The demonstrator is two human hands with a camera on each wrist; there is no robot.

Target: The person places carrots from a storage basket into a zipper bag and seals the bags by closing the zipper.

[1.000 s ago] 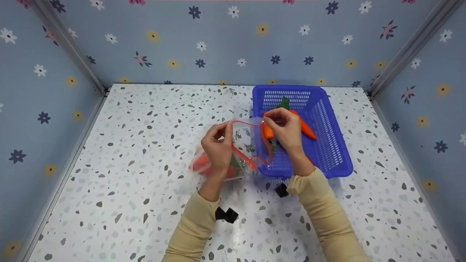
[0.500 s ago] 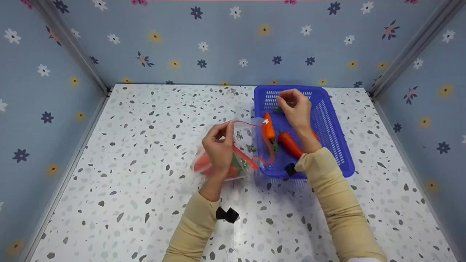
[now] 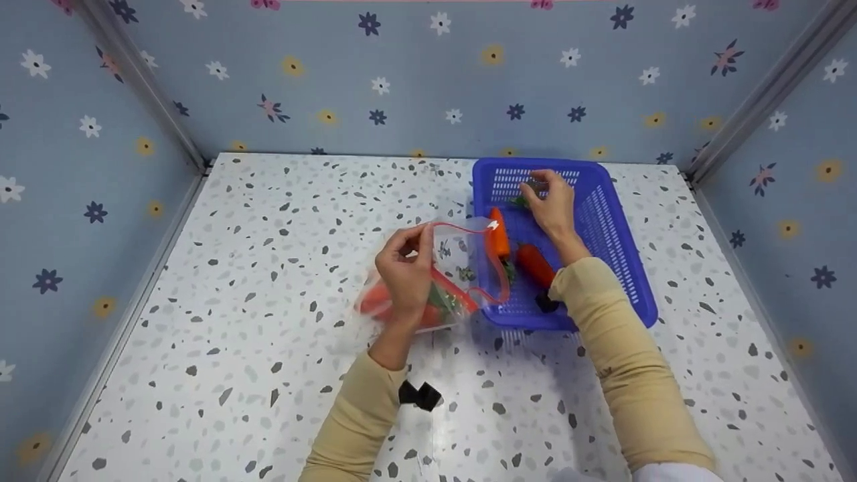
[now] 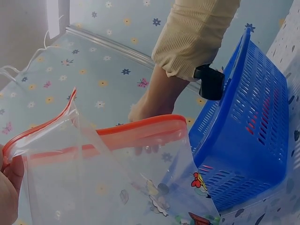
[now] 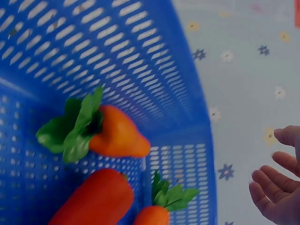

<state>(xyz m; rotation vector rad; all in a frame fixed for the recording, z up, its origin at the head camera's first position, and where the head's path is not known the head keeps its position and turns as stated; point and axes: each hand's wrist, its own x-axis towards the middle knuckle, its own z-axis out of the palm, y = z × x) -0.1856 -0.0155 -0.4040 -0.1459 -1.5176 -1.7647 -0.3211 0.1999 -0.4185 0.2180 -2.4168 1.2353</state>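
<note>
My left hand [image 3: 405,268] pinches the rim of a clear zip bag [image 4: 117,187] with a red seal strip. Its mouth gapes toward the basket, and blurred red and green pieces [image 3: 375,301] show through the plastic lower down. My right hand [image 3: 552,204] is above the far part of the blue basket [image 3: 633,268], its fingers apart and holding nothing in the right wrist view. Beneath it lie green leaves [image 3: 520,201]. In the basket are an orange carrot [image 3: 499,235] with leaves and a red pepper [image 3: 533,261]. Another orange carrot [image 5: 152,216] shows in the right wrist view.
The basket has tall slotted walls with a raised rim [image 4: 225,108]. The speckled white tabletop [image 3: 268,234] runs up to a flowered back wall [image 3: 402,67], with side walls at left and right. A black wrist-worn block [image 3: 422,395] hangs by the left sleeve.
My right hand has let go of the bag's rim and moved away and right over the basket's far end, its fingers spreading. The left hand keeps its pinch on the bag.
</note>
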